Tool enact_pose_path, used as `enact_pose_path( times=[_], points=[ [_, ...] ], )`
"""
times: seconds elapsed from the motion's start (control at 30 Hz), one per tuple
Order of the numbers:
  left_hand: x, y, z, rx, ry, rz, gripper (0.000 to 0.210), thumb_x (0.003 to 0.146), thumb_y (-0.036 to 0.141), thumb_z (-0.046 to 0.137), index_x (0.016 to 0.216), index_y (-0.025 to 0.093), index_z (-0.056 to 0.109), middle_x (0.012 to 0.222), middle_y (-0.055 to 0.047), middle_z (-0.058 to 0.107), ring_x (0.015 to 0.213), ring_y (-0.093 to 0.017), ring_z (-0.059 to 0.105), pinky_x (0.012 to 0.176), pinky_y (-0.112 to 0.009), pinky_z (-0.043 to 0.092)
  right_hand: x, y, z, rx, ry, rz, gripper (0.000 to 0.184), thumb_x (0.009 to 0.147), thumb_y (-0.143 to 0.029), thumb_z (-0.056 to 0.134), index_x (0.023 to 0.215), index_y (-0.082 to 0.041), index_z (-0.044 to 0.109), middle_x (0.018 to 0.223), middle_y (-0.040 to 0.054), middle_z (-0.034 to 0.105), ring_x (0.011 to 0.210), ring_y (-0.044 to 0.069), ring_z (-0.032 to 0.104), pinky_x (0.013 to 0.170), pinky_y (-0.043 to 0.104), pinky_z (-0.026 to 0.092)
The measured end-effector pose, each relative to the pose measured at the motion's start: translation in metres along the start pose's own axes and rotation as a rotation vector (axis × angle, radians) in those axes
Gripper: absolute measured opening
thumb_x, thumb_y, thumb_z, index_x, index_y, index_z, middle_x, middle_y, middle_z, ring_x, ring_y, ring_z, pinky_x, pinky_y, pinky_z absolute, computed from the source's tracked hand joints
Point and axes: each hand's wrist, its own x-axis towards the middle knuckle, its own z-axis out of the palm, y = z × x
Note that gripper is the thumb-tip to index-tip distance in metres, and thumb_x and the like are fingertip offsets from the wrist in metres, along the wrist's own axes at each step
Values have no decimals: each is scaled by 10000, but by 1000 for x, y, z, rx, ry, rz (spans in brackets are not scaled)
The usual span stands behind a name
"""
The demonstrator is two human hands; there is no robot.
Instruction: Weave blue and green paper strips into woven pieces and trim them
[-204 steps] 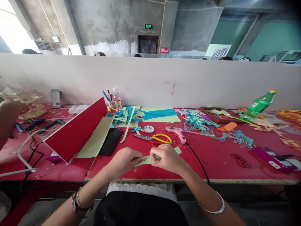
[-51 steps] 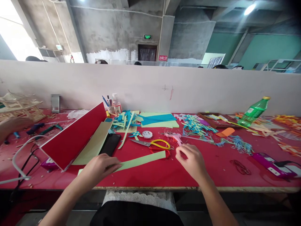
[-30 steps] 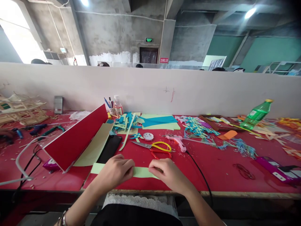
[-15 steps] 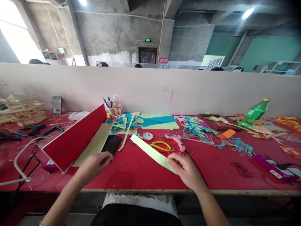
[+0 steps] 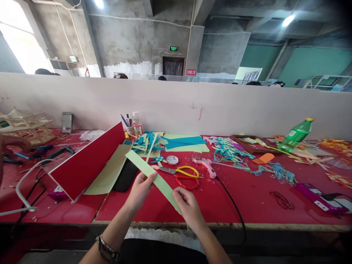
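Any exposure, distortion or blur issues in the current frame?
Head view: daylight at the upper left is washed out, and the ceiling light glares; head view: the top right corner falls to black, and below the red table is dim; head view: the green soda bottle leans outward, perhaps partly lens stretch; head view: the pale green strip looks reasonably sharp.

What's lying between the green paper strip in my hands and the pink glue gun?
The head view shows scissors between the paper strip and the glue gun, with a round white disc just beyond the scissors.
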Motion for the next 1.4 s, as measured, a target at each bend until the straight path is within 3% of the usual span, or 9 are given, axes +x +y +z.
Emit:
enact_pose_path(
  times=[0.23, 0.37, 0.57, 0.63, 0.8, 0.9, 1.07, 1.23, 1.4],
  points=[
    [5, 18, -10, 219, 167, 159, 383, 668, 441, 602, 895, 132, 600, 602, 21, 520, 535, -89, 427, 494, -197, 346, -10, 5, -9, -105, 22, 1, 340, 815, -423, 423, 586, -181, 355, 549, -55, 242, 508, 70, 234, 456, 213, 192],
    [11, 28, -24, 202, 178, 210, 357, 641, 388, 642, 904, 151, 591, 724, 0, 579, 620, -107, 492, 561, -203, 393, -30, 13, -20, -132, -82, 109, 343, 818, -460, 397, 610, -190, 361, 493, -74, 247, 441, 61, 251, 422, 207, 185],
    [16, 37, -27, 185, 206, 253, 278, 711, 361, 557, 927, 186, 556, 592, 53, 469, 516, -76, 420, 495, -178, 346, -54, 22, -36, -196, -190, 166, 347, 834, -456, 356, 638, -180, 433, 410, -83, 283, 395, 63, 256, 419, 207, 204],
    [12, 36, -17, 297, 146, 266, 211, 727, 328, 520, 873, 178, 545, 600, 50, 461, 519, -76, 406, 493, -177, 334, -49, 17, -41, -241, -119, 120, 336, 835, -443, 359, 646, -179, 445, 442, -72, 301, 416, 70, 286, 425, 207, 226],
    [-6, 21, 23, 757, -251, 272, 85, 726, 178, 406, 703, 169, 487, 609, 25, 470, 583, -106, 449, 541, -198, 335, -10, -21, -35, -316, 125, -233, 202, 766, -377, 512, 791, -208, 404, 721, -19, 414, 632, 103, 424, 597, 229, 369],
    [-11, 9, 37, 1061, -272, 218, 97, 713, 177, 406, 621, 174, 439, 564, 17, 463, 526, -107, 429, 482, -207, 256, 20, -44, -21, -292, 167, -324, 271, 727, -369, 559, 826, -224, 352, 809, -9, 427, 610, 94, 412, 572, 229, 384],
    [-5, 7, 38, 1320, -216, 229, 81, 688, 189, 427, 607, 181, 429, 549, 16, 448, 486, -106, 382, 456, -229, 169, 56, -59, -13, -344, 57, -340, 220, 754, -368, 529, 765, -216, 370, 697, -31, 433, 611, 106, 446, 570, 230, 376],
    [10, 15, 29, 1102, -302, 216, 133, 716, 316, 493, 693, 186, 498, 566, 32, 469, 497, -103, 389, 464, -219, 226, 77, -55, -20, -199, -26, -299, 243, 756, -408, 517, 700, -205, 397, 629, -45, 401, 562, 92, 416, 510, 210, 344],
    [36, 6, 16, 519, -259, 146, 378, 771, 512, 417, 895, 179, 544, 721, -2, 539, 602, -121, 469, 548, -222, 369, 94, -36, -16, -92, -75, -197, 269, 742, -446, 514, 690, -201, 414, 593, -48, 384, 527, 88, 393, 479, 205, 328]
  ],
)
